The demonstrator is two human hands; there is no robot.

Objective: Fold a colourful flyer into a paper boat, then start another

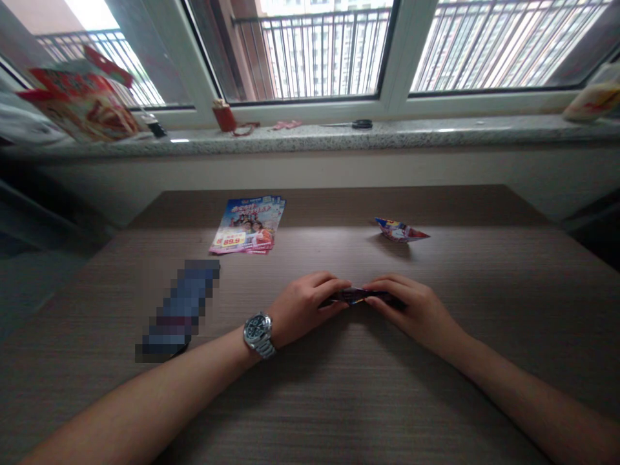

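Note:
My left hand and my right hand meet at the middle of the wooden table. Between their fingertips they pinch a narrow folded strip of glossy printed paper, partly hidden by my fingers. Ahead and to the left lies a stack of colourful printed flyers. A small folded paper boat made of similar glossy paper sits ahead and to the right. A metal wristwatch is on my left wrist.
A pixelated, unrecognisable object lies left of my left hand. The table's far edge meets a pale wall below a speckled stone windowsill. Scissors, a small red container and packaging rest on the sill.

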